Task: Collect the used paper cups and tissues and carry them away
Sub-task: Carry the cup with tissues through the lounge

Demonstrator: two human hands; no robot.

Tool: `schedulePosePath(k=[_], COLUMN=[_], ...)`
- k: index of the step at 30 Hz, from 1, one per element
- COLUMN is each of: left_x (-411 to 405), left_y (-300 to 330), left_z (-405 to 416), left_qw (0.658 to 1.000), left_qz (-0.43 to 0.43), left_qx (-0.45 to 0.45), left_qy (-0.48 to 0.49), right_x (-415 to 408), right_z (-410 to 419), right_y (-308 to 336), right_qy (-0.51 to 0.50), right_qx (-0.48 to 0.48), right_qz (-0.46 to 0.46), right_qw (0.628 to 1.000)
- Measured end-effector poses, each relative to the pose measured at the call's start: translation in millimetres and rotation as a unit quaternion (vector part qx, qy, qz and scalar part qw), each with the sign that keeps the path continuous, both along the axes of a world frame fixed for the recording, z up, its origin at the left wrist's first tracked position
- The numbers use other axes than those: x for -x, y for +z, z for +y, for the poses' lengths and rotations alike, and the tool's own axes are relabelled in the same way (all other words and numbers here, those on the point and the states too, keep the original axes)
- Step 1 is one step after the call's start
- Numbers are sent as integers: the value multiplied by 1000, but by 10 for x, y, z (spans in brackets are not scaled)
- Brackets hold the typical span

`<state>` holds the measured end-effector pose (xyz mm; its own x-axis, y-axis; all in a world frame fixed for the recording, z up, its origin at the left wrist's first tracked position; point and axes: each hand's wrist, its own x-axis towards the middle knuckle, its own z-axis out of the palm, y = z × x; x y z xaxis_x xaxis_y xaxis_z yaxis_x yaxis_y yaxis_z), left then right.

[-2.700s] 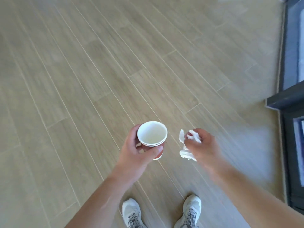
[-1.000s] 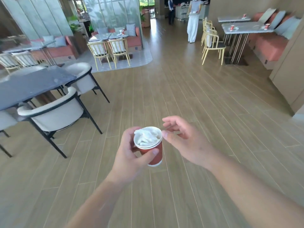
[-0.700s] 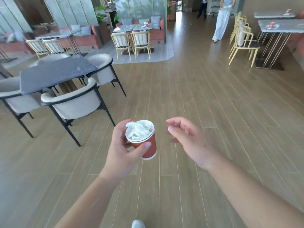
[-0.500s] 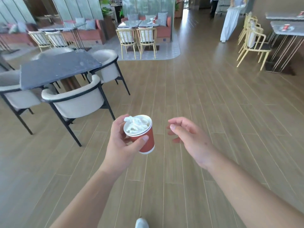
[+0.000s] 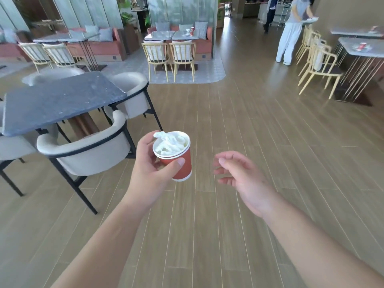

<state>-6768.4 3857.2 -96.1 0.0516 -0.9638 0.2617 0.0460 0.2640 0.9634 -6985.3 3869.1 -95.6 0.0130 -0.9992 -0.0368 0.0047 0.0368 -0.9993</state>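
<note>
a: what is the left hand [image 5: 152, 173] doing?

b: it holds the cups [image 5: 176, 160]. the thumb is on the near side of the red wall and the other fingers curl round the far side. there are two white rims, one just under the other, so it looks like one cup sits inside another.

a: what is in the cups?

b: a tissue [image 5: 169, 142], all white and scrunched up. it fills the top and one bit pokes up over the rim on the hand's side.

a: are the cups straight?

b: no, they lean a little, with the top tipped toward the hand.

a: and the right hand [image 5: 243, 175]?

b: it is out to the right of the cups, near them but not touching. its fingers are loose and a bit bent, and it holds nothing.

a: what is around them?

b: under both hands is a wood floor [image 5: 207, 235]. left of the cups and a bit farther off is a dark table [image 5: 58, 102] with pale chairs [image 5: 87, 152] round it. far away past the cups are yellow chairs [image 5: 169, 57] at a grey table. far off to the right a person in white trousers [image 5: 288, 44] stands by more tables, and one of those has a small red cup [image 5: 362, 46] on it.
</note>
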Motion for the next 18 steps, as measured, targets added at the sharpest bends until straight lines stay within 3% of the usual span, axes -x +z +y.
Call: schedulePosePath(k=[8, 18], left_x=[-66, 91], left_y=[-64, 9], left_z=[-1162, -3197], left_qw=[1000, 997], left_qz=[2, -41], left_qx=[-13, -35], left_qy=[2, 54], right_x=[21, 155], right_z=[-1210, -3533], right_y=[8, 26], right_qy=[14, 63], right_qx=[14, -5], right_qz=[-34, -93], right_qw=[999, 994])
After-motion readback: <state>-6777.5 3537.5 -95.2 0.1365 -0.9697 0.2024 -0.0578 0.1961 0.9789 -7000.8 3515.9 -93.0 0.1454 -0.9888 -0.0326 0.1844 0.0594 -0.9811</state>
